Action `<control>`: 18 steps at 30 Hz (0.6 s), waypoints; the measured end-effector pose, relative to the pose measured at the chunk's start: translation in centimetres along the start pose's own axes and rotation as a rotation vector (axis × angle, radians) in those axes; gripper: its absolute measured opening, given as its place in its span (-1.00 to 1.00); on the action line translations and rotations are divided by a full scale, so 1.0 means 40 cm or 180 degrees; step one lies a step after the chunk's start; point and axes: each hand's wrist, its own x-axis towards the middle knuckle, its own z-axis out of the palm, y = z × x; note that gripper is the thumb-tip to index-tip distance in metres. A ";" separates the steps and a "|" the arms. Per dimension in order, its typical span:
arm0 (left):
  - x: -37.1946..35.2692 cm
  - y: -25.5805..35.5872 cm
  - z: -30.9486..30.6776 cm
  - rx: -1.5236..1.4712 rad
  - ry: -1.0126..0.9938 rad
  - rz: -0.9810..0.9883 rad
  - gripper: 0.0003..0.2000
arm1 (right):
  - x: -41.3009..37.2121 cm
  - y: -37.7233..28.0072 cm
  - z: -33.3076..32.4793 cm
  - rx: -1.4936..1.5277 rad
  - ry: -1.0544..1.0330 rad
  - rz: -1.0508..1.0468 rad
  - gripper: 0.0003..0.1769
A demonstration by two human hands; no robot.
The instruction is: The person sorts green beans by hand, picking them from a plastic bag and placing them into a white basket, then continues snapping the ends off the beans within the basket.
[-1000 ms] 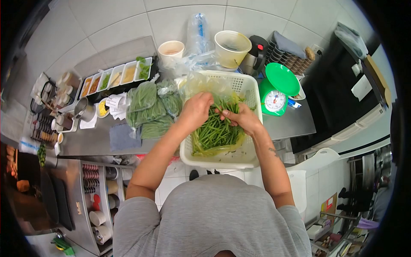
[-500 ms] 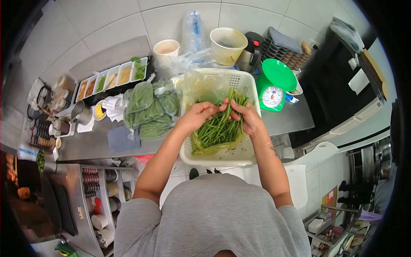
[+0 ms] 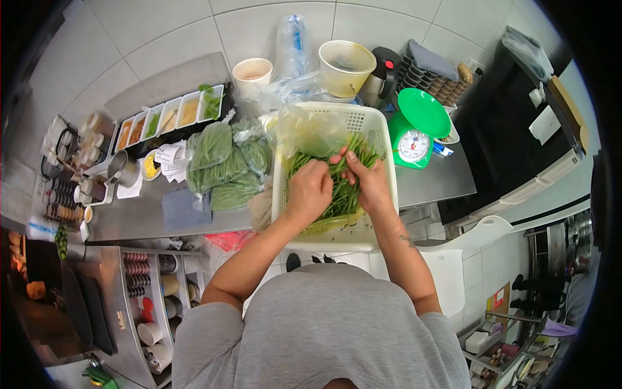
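Long thin green beans [image 3: 341, 206] lie heaped in a yellowish clear plastic bag [image 3: 334, 224], inside a white perforated basket [image 3: 391, 194]. My right hand [image 3: 368, 180] is closed on a few beans over the right of the heap, thumb uppermost. Down against the left part of the heap, my left hand [image 3: 311, 189] is curled closed with its back up; its fingertips and anything in them are hidden. More of the clear plastic [image 3: 304, 133] is bunched at the far end of the basket.
Left of the basket lie filled bags of green beans [image 3: 223, 165] and a blue-grey cloth [image 3: 186, 209]. A green scale [image 3: 414, 144] stands to the right. A tub [image 3: 346, 68], a smaller tub [image 3: 253, 74] and a flask [image 3: 379, 79] line the wall.
My left hand has moved down and toward me, turning its back up over the heap. My right hand has shifted slightly left and stays closed on beans.
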 end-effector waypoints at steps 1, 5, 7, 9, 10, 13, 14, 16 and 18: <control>0.004 -0.007 0.002 -0.0264 -0.0025 -0.0586 -0.94 | -0.012 0.001 0.012 -0.0076 -0.0010 -0.0082 -0.82; 0.029 -0.070 -0.022 -0.0907 -0.0234 -0.1874 -0.85 | -0.025 -0.004 0.033 0.0277 0.0062 -0.0168 -0.82; 0.036 -0.062 -0.059 -0.1428 -0.0467 -0.1784 -0.83 | 0.011 0.004 -0.020 0.0865 0.0164 -0.0018 -0.81; 0.038 -0.049 -0.082 -0.1614 -0.1104 -0.1750 -0.82 | 0.022 0.006 -0.041 0.0944 0.0114 0.0001 -0.79; 0.033 -0.044 -0.082 -0.1719 -0.1340 -0.1717 -0.82 | 0.022 0.003 -0.042 0.0985 0.0127 0.0039 -0.79; 0.023 -0.038 -0.066 -0.1501 -0.1511 -0.1606 -0.83 | 0.025 0.007 -0.034 0.1097 0.0186 0.0074 -0.78; 0.022 -0.036 -0.058 -0.1335 -0.1483 -0.1567 -0.83 | 0.027 0.011 -0.029 0.1138 0.0210 0.0072 -0.77; 0.027 -0.031 -0.043 -0.1327 -0.1130 -0.1773 -0.82 | 0.023 -0.001 -0.012 0.1079 0.0068 -0.0104 -0.79; 0.045 -0.011 -0.029 -0.1374 -0.0770 -0.1991 -0.78 | 0.003 -0.015 0.010 0.1006 -0.0244 -0.0208 -0.80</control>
